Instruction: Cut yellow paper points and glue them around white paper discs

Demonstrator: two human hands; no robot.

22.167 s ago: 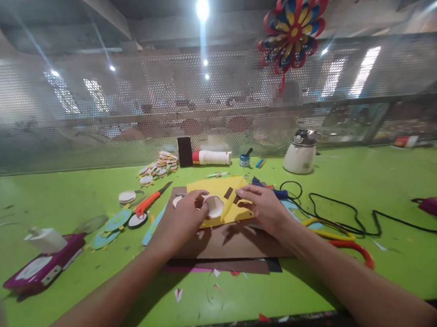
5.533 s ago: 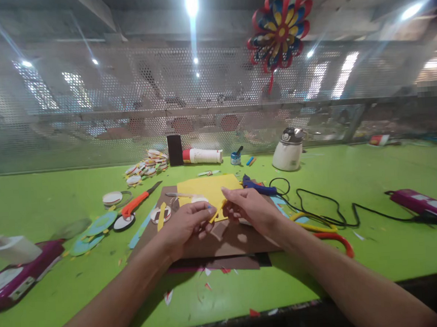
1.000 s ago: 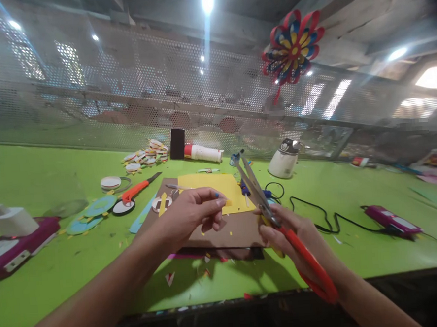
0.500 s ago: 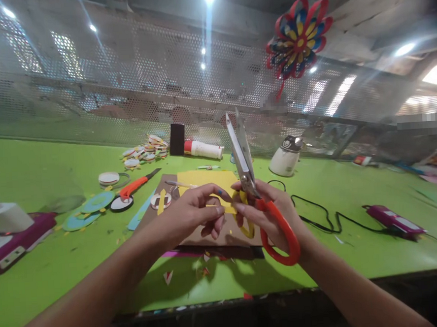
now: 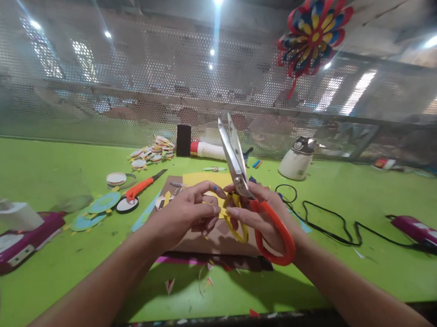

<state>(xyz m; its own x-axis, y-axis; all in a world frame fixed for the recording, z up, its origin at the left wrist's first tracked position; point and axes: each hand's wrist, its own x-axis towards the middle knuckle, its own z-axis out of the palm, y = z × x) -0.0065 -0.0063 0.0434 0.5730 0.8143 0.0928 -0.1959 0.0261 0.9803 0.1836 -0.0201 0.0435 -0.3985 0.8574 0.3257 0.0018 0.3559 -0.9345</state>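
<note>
My right hand (image 5: 261, 217) grips a pair of scissors (image 5: 235, 160) by their orange and yellow handles, blades nearly closed and pointing up. My left hand (image 5: 186, 215) is closed in a pinch right beside the scissors; what it pinches is too small to make out. Both hands hover above a yellow paper sheet (image 5: 197, 178) that lies on a brown sheet (image 5: 212, 240) on the green table (image 5: 36, 155).
An orange cutter (image 5: 142, 186), blue and white paper discs (image 5: 104, 202) and a stack of finished discs (image 5: 153, 154) lie left. A glue bottle (image 5: 210, 150), a white pot (image 5: 297, 159), a black cable (image 5: 329, 226) and purple devices (image 5: 16, 242) (image 5: 424, 230) ring the work spot. A mesh screen stands behind.
The right hand picked up the scissors and raised them upright beside the left hand's pinch; in the last half second both hands shifted slightly left and the view tilted.
</note>
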